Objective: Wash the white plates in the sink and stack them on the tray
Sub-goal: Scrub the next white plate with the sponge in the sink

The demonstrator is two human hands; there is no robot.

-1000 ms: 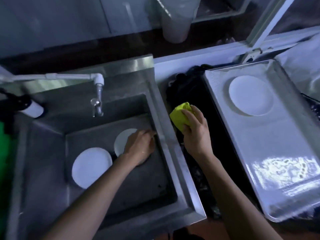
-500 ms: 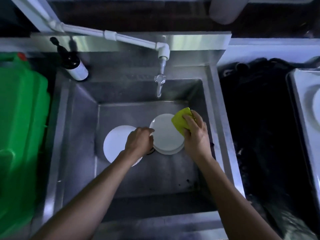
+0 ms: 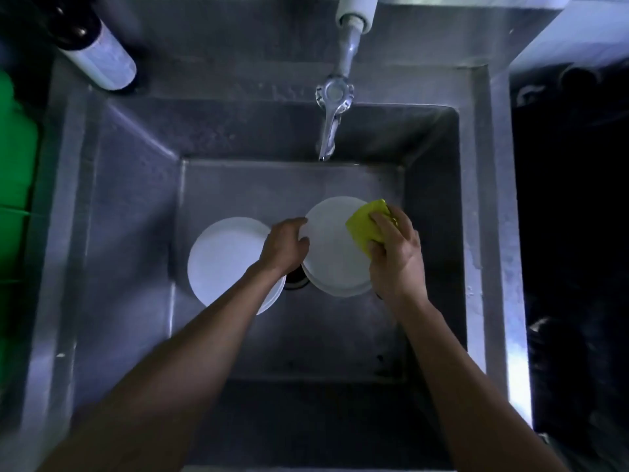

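While the left hand [image 3: 284, 248] grips the white plate [image 3: 332, 247] by its left rim to steady it over the sink [image 3: 136, 185] floor, the right hand [image 3: 394, 253] clamps a yellow sponge [image 3: 362, 229] against its right side, set to scrub. Another plate [image 3: 224, 260] waits just beside it.

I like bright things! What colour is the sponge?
Yellow sponge, seen best in the head view.

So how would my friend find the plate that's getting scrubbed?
Look into the square steel sink, below the clear tap. Two round white plates lie there; it is the right-hand plate, held at its rim by the left hand. Only this one has the yellow sponge pressed on it by the right hand.
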